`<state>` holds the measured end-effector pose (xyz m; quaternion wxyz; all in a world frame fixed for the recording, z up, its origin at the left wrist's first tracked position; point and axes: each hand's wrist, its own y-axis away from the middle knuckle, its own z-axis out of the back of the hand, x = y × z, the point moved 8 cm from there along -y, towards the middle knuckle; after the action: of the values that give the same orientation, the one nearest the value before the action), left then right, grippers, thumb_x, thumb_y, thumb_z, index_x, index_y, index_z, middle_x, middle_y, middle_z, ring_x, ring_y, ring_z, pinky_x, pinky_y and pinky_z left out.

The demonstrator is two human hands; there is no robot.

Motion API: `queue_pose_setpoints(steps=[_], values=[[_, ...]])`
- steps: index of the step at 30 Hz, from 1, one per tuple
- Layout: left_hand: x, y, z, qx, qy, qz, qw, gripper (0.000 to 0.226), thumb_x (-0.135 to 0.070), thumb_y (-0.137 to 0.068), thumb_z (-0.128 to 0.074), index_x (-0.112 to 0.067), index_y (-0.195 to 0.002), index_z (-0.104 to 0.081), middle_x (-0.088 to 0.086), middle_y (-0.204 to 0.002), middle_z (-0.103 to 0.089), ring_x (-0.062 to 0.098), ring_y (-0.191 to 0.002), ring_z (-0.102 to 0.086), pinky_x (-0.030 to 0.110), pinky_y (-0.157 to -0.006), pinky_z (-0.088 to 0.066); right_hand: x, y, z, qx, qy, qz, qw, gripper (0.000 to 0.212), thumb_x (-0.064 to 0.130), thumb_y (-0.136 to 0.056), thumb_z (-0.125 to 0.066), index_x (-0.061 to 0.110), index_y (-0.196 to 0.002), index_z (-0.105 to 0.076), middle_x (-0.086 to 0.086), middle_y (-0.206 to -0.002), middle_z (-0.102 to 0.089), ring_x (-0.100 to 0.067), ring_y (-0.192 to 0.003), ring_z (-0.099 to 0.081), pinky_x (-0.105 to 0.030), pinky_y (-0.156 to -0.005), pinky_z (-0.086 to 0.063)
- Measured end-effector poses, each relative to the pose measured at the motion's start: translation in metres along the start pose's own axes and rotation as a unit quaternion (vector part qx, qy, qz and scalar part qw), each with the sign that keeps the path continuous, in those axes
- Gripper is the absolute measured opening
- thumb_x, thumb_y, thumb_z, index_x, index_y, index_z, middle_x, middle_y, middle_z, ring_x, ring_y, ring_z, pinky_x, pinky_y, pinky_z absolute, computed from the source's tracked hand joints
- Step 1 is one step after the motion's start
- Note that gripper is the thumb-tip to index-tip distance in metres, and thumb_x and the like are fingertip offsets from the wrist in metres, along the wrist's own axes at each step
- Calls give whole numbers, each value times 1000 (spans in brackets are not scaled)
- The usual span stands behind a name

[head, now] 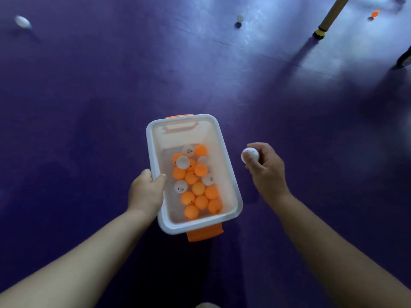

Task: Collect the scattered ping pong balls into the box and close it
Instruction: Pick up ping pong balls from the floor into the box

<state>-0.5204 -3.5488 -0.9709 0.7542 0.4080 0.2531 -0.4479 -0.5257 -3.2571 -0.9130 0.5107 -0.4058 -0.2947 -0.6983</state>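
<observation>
text: none legible | white balls in box: small dark marks, unreadable

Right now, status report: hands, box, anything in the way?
Left hand grips box rim. Right hand holds white ball beside it. Box open, part full. Stray balls on floor; drop unobstructed.

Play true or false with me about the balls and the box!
1. The right hand holds a white ball. True.
2. The box has its lid on. False: it is open on top.
3. The left hand grips the box's rim. True.
4. Every ball inside is white. False: most are orange balls.
5. No ball is left on the floor. False: a loose white ball lies far off, upper left.
</observation>
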Motion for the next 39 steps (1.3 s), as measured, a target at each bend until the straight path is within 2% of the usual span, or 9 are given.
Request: queue_pose_setpoints(steps=[3, 5, 9, 13, 17, 24, 31, 36, 39], values=[[5, -1, 4, 18, 0, 5, 1000, 30, -30, -92, -52, -9, -71, -44, 3, -71, -50, 20, -63, -47, 31, -54, -35, 35, 16, -47, 104, 4, 61, 993, 27, 40, -87, -62, 20, -105, -61, 5, -96, -63, -12, -85, -61, -28, -71, -55], [8, -3, 9, 42, -7, 2, 999, 31, -33, -94, -51, -9, -75, -48, 3, -74, -53, 21, -66, -50, 31, -57, -38, 41, 21, -64, 100, 111, 96, 984, 50, 55, -81, -57, 19, -115, -60, 6, -107, -60, -11, -96, -53, -26, -77, -48], [15, -5, 24, 67, -8, 3, 998, 30, -34, -95, -48, -7, -81, -51, 4, -79, -54, 21, -71, -51, 32, -62, -40, 18, 26, -79, 96, 312, 6, 945, 54, 33, -88, -60, 10, -133, -43, -9, -127, -51, -27, -113, -49, -39, -91, -45], [31, -10, 57, 61, -20, 14, 998, 31, -35, -96, -45, -11, -75, -45, 4, -81, -54, 20, -69, -49, 31, -59, -38, 28, 38, -109, 138, 270, -30, 952, 14, 19, -90, -50, 7, -98, -46, -7, -92, -59, -30, -82, -56, -38, -65, -45], [45, -9, 109, 60, -67, -21, 996, 38, -40, -97, -41, -15, -70, -36, 1, -72, -45, 18, -65, -42, 32, -59, -35, 58, 55, -146, 140, 208, 8, 968, 14, 17, -91, -51, 5, -98, -49, -5, -87, -57, -24, -77, -54, -33, -59, -41], [81, -9, 196, 145, -128, -35, 980, 38, -44, -97, -38, -11, -80, -42, 9, -78, -57, 28, -73, -59, 51, -82, -54, 106, 79, -216, 170, 151, 27, 974, 11, 15, -91, -52, 6, -95, -48, -4, -88, -53, -22, -79, -50, -32, -65, -37], [159, 29, 230, 185, -207, -71, 958, 30, -38, -98, -42, -11, -99, -57, -4, -73, -57, 18, -69, -56, 38, -73, -48, 135, 96, -258, 179, 164, 18, 970, 10, 16, -92, -52, 10, -93, -44, -2, -90, -49, -21, -82, -46, -29, -67, -32], [220, 60, 204, 249, -221, -131, 934, 26, -29, -91, -60, -20, -114, -61, -7, -108, -61, 11, -94, -58, 29, -88, -47, 139, 98, -268, 169, 206, -1, 964, 19, 19, -92, -53, 5, -105, -51, -4, -97, -49, -19, -85, -44, -25, -69, -31], [252, 81, 172, 309, -196, -122, 923, 35, -30, -86, -65, -30, -120, -58, -16, -107, -53, 2, -88, -55, 25, -87, -48, 139, 101, -274, 160, 225, -13, 961, 25, 20, -92, -53, 3, -110, -52, -4, -99, -49, -19, -87, -44, -26, -71, -32]])
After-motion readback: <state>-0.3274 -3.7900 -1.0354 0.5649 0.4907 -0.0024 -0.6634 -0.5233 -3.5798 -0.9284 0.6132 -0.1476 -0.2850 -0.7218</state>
